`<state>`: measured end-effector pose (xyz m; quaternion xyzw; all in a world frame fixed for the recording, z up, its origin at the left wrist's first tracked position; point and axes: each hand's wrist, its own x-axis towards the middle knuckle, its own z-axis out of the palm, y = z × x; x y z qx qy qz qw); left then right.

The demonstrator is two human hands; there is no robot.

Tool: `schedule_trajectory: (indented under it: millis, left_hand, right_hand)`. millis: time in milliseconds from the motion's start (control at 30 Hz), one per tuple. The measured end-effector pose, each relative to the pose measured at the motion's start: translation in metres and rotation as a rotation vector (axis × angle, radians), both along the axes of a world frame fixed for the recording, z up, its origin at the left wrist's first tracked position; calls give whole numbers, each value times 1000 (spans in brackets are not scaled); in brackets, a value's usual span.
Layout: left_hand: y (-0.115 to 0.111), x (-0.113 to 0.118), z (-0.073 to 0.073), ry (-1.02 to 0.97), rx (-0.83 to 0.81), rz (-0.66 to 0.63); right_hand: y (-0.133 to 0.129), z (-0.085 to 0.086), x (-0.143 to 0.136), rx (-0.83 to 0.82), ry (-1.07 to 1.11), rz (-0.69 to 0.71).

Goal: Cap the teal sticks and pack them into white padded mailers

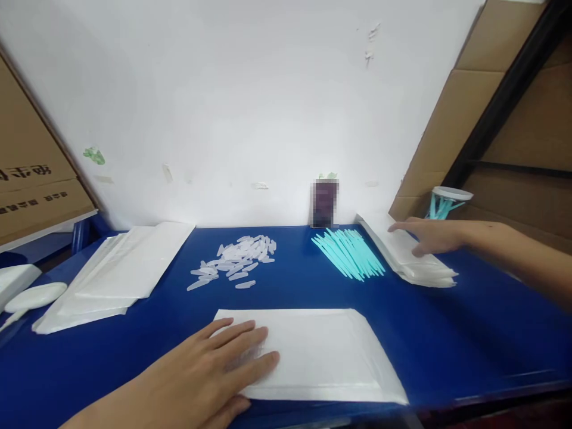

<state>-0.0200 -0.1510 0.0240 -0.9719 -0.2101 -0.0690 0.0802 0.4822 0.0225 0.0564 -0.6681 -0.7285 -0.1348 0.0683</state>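
Observation:
Near the table's front edge lies a white padded envelope [326,354]. My left hand [210,372] rests on its left end, palm down with the fingers spread. At the right, my right hand [431,237] is over a stack of white envelopes [402,256], its index finger stretched out and the thumb apart from it. Whether its fingertips press on the top envelope is hard to tell. Between the two hands, farther back, are a bundle of thin turquoise sticks [348,255] and a loose heap of small translucent plastic pieces [241,255].
More white envelopes [129,262] lie fanned out on the blue table [286,295] at the left, beside a white device [36,296]. A tub of turquoise sticks [442,205] stands back right. Cardboard [36,161] flanks the left; a blurred dark card [324,202] leans on the wall.

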Motion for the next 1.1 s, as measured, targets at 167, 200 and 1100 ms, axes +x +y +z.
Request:
schedule_trajectory:
  millis: [167,200,1100]
  left_hand:
    - [8,-11,0,-12,-170,20]
    - [9,-12,1,-9,-193,25]
    - [71,-6,-12,-167,-332,-31]
  right_hand:
    - [-31,-1,28,-471,7,-40]
    - [-35,-1,28,-466,8,-33]
    - [-47,-62,-194,10,258,1205]
